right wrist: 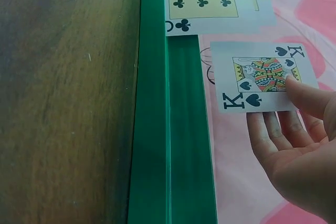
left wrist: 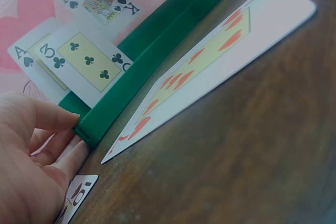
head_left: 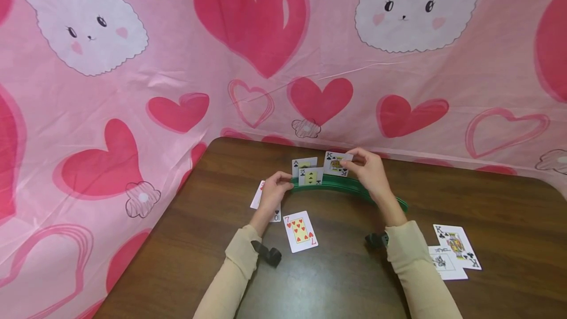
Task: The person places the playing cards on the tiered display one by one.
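Observation:
A curved green card holder [head_left: 347,184] stands on the table. In it stand an ace of spades [left wrist: 26,59] and, in front, a three of clubs [left wrist: 88,60]. My left hand [head_left: 272,193] pinches the holder's left end between thumb and fingers. My right hand [head_left: 369,171] holds a king of spades [right wrist: 265,77] by its edge, thumb on the face and fingers behind. That king is above the holder's back edge, apart from it in the right wrist view, to the right of the other two cards.
A seven of hearts [head_left: 301,231] lies face up before the holder. Partly under my left hand are a ten [head_left: 276,214] and a red-marked card [head_left: 257,196]. At the right, a king of clubs [head_left: 458,247] overlaps a joker-like card [head_left: 447,270]. Pink cloth [head_left: 266,112] hangs behind the table.

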`<act>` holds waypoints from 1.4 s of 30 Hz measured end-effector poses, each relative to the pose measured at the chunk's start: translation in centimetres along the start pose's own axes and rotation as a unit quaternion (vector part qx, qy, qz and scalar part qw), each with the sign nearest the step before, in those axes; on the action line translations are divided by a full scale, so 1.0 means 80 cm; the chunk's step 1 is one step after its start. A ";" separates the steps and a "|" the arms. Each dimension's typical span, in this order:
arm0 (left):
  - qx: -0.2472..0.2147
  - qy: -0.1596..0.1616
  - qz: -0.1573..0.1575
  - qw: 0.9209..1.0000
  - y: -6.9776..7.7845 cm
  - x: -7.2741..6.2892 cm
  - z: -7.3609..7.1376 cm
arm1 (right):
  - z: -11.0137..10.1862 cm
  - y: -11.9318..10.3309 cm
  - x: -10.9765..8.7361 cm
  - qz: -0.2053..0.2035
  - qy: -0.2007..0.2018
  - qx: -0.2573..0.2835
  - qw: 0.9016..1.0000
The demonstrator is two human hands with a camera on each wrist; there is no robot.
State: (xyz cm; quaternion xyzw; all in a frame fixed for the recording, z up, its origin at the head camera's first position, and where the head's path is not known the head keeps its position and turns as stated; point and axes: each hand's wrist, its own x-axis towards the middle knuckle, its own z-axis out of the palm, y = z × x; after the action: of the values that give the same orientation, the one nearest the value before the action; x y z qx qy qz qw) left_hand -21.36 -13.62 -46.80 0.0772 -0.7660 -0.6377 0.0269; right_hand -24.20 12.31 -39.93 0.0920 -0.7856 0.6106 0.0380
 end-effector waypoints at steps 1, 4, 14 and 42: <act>0.000 0.000 0.000 1.000 0.000 0.000 0.000 | 0.000 0.000 0.000 0.000 -0.002 -0.002 1.000; 0.000 0.000 0.001 1.000 -0.001 0.000 0.000 | 0.001 0.001 0.001 0.000 -0.007 -0.007 1.000; 0.004 0.002 0.000 1.000 -0.001 0.000 0.000 | 0.005 0.005 0.004 -0.005 -0.016 -0.026 1.000; 0.003 -0.003 0.003 1.000 -0.002 0.001 0.000 | 0.012 0.018 0.006 0.001 -0.020 -0.028 0.999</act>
State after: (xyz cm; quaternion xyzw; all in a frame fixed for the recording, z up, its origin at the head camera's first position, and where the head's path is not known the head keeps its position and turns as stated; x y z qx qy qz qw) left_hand -21.41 -13.68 -46.98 0.0735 -0.7681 -0.6355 0.0264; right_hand -24.85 11.69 -41.43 0.1021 -0.8034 0.5862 0.0247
